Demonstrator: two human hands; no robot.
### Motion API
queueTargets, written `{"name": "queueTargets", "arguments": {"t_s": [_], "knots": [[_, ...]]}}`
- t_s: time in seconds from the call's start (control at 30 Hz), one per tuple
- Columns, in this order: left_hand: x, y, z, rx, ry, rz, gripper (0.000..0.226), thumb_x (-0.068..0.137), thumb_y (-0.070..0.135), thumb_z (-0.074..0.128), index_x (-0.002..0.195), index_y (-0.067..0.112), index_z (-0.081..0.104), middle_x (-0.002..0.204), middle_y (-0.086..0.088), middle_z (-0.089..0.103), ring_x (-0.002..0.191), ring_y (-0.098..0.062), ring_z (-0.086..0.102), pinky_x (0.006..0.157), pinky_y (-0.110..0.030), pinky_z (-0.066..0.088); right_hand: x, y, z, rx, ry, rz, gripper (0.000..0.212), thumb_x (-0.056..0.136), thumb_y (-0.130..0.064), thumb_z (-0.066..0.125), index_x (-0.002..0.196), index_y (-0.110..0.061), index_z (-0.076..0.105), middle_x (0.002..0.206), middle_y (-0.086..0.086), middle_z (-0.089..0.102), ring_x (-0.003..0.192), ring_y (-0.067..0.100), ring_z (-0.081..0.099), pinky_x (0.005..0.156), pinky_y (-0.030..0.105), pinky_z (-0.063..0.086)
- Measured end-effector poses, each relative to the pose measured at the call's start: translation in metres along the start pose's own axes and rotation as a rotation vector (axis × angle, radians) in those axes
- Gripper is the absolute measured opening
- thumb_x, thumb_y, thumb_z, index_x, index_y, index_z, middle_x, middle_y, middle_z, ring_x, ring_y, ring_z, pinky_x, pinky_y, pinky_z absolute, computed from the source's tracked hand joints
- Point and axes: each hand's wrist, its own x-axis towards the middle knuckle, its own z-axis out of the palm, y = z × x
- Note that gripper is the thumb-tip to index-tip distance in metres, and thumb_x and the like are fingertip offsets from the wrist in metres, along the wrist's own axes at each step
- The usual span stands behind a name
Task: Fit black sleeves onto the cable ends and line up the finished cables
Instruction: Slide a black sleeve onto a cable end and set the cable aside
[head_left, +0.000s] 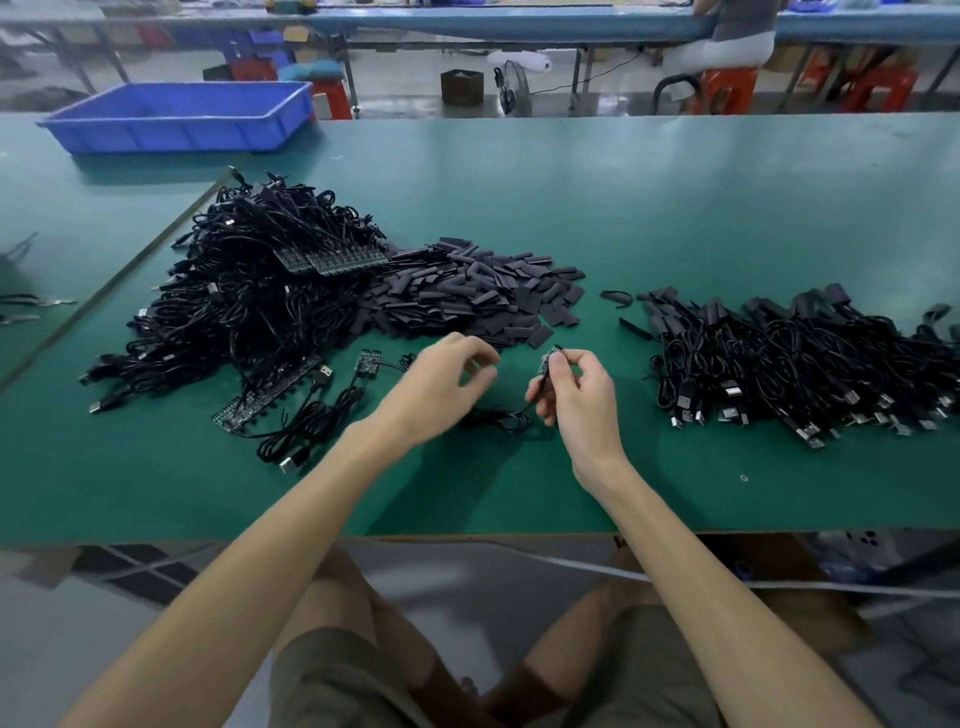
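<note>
Hands mid-step over the bench (675, 208): my right hand (574, 395) is pinching a cable's bare board end (549, 361) upright, my left hand (441, 379) is hovering loosely curled, holding nothing, beside the sleeve pile (467, 291). I am aiming to pick one sleeve and square it before sliding.

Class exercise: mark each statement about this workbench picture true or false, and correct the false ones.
1. The right hand pinches a cable's bare circuit-board end. True.
2. The blue tray sits at the near right of the table. False: far left.
3. The sleeve pile lies between the left heap and the right heap of cables. True.
4. The right heap lacks sleeves. False: black sleeves cover its cables' far ends.
</note>
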Motion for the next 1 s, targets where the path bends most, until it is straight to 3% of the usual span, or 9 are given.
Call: {"name": "queueTargets", "arguments": {"t_s": [0.13,0.27,0.37,0.5,0.67,0.73,0.83,0.93,1.0], "knots": [[0.024,0.014,0.025,0.073,-0.001,0.019,0.036,0.101,0.009,0.052,0.137,0.01,0.056,0.131,-0.007,0.057,0.121,-0.022,0.053,0.106,-0.036,0.043,-0.002,0.0,0.0,-0.044,0.003,-0.031,0.02,0.108,-0.028,0.049,0.101,-0.014,0.061,0.066,-0.002,0.069,0.053,0.009,0.054,0.05,0.019,0.042],[0.059,0.024,0.04,0.317,-0.022,0.015,0.05,0.098,0.001,0.047,0.148,0.008,0.045,0.151,-0.011,0.047,0.138,-0.033,0.04,0.111,-0.043,0.035,-0.002,0.0,0.0,-0.067,0.012,-0.043,0.019,0.108,-0.028,0.05,0.099,-0.016,0.062,0.065,-0.005,0.067,0.055,0.009,0.056,0.051,0.022,0.045],[0.072,0.028,0.049,0.52,-0.074,0.007,0.043,0.09,0.005,0.06,0.133,0.009,0.055,0.146,-0.011,0.049,0.134,-0.032,0.04,0.109,-0.042,0.03,-0.001,0.001,0.001,-0.075,0.019,-0.045,0.018,0.107,-0.025,0.05,0.098,-0.015,0.062,0.068,0.0,0.069,0.057,0.011,0.058,0.054,0.025,0.046],[0.073,0.028,0.054,0.662,0.035,0.035,0.022,0.086,0.008,0.063,0.108,0.013,0.061,0.128,-0.008,0.053,0.12,-0.029,0.044,0.103,-0.041,0.031,0.0,0.002,0.002,-0.083,0.02,-0.049,0.018,0.107,-0.024,0.051,0.098,-0.013,0.062,0.072,0.005,0.071,0.058,0.012,0.059,0.055,0.026,0.047],[0.072,0.017,0.053,0.666,0.125,0.066,0.019,0.093,0.008,0.061,0.11,0.015,0.061,0.122,-0.006,0.053,0.117,-0.027,0.044,0.1,-0.04,0.03,0.0,0.001,0.004,-0.088,0.0,-0.06,0.017,0.108,-0.023,0.05,0.1,-0.014,0.062,0.071,-0.002,0.072,0.058,0.009,0.06,0.054,0.023,0.047],[0.07,0.013,0.048,0.522,0.162,0.032,0.014,0.097,0.013,0.061,0.111,0.016,0.063,0.117,-0.005,0.059,0.113,-0.026,0.05,0.099,-0.039,0.033,0.0,0.001,0.004,-0.084,-0.005,-0.064,0.018,0.107,-0.023,0.05,0.099,-0.016,0.063,0.072,-0.003,0.072,0.059,0.009,0.061,0.054,0.022,0.047],[0.06,0.015,0.037,-0.153,0.197,-0.221,0.008,0.096,0.016,0.068,0.103,0.014,0.064,0.097,0.0,0.067,0.09,-0.017,0.064,0.08,-0.028,0.047,-0.001,0.001,0.004,-0.088,-0.003,-0.08,0.018,0.107,-0.024,0.051,0.097,-0.018,0.065,0.071,-0.005,0.071,0.058,0.008,0.06,0.054,0.022,0.047],[0.044,0.013,0.022,-0.845,0.019,-0.393,0.011,0.092,0.018,0.075,0.1,0.013,0.069,0.084,0.0,0.074,0.073,-0.012,0.07,0.064,-0.022,0.051,-0.001,0.002,0.004,-0.076,-0.015,-0.091,0.016,0.106,-0.026,0.055,0.097,-0.019,0.067,0.071,-0.004,0.071,0.059,0.008,0.061,0.055,0.022,0.047],[0.033,0.009,0.015,-0.951,-0.071,-0.397,0.017,0.09,0.022,0.077,0.104,0.014,0.072,0.086,-0.001,0.075,0.078,-0.013,0.07,0.064,-0.022,0.052,-0.001,0.002,0.004,-0.06,-0.029,-0.097,0.015,0.105,-0.027,0.057,0.098,-0.018,0.067,0.073,-0.001,0.071,0.06,0.009,0.061,0.055,0.023,0.047]]}}
